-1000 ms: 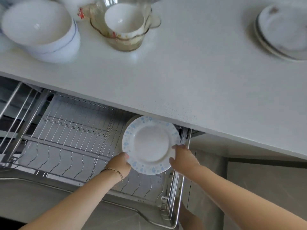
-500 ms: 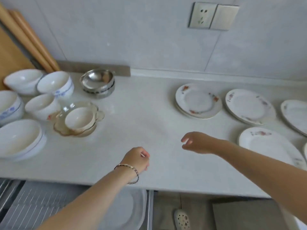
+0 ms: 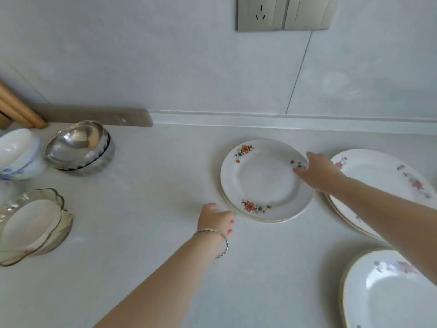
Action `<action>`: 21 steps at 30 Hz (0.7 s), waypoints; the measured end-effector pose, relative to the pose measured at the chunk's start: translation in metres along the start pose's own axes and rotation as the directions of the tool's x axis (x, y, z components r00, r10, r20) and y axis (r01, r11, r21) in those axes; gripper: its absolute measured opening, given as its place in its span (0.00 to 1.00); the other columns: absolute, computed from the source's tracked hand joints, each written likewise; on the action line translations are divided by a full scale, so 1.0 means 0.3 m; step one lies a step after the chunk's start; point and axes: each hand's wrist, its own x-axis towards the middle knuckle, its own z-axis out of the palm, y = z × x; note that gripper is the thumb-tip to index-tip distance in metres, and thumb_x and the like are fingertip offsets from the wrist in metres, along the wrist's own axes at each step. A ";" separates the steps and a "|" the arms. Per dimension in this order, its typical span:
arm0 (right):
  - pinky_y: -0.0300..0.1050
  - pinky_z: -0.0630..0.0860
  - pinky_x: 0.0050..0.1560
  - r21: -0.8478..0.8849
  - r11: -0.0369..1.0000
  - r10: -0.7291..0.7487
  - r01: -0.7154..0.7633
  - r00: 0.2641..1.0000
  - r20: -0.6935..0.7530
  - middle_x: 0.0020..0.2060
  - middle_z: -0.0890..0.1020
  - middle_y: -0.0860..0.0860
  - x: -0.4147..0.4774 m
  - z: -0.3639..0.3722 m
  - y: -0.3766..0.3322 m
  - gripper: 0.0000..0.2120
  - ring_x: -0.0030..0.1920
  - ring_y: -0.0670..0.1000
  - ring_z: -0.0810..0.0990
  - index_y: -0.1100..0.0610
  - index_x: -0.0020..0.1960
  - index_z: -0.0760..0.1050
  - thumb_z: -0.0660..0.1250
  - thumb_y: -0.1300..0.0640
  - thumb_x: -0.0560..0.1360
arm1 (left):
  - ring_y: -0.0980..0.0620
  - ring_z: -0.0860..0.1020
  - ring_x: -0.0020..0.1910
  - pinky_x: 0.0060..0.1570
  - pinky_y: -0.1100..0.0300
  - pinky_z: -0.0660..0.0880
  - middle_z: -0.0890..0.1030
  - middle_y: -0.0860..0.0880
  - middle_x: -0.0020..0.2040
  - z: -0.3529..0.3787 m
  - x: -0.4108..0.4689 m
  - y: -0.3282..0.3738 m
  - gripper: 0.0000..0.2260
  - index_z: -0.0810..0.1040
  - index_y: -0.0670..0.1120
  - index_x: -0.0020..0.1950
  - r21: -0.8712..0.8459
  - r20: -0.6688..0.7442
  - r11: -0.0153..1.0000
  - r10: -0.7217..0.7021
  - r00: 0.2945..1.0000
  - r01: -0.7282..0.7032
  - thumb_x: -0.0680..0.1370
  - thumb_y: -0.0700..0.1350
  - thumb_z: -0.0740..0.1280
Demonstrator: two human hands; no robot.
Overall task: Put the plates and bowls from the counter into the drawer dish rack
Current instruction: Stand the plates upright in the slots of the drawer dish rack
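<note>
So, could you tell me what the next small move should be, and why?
Probably bring the left hand onto the near-left rim of the orange-flowered plate: the right hand is at its right rim, while the left hovers just short, gripping nothing.

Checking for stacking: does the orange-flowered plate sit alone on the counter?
No, the orange-flowered plate lies on top of lower plates, whose rims show under its near edge.

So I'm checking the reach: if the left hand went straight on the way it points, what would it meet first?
Probably the near-left rim of the orange-flowered plates; the left hand points at it, seemingly just short of touching, though depth is unclear.
</note>
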 end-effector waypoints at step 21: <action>0.53 0.78 0.46 0.467 0.882 0.039 -0.063 0.997 0.062 0.43 0.79 0.56 -0.340 0.218 -0.084 0.12 0.40 0.55 0.77 0.65 0.56 0.74 0.63 0.63 0.73 | 0.38 0.78 0.55 0.49 0.49 0.76 0.78 0.38 0.55 -0.300 -0.066 -0.151 0.10 0.74 0.37 0.53 0.074 -0.110 0.997 0.043 0.993 -0.035 0.74 0.29 0.66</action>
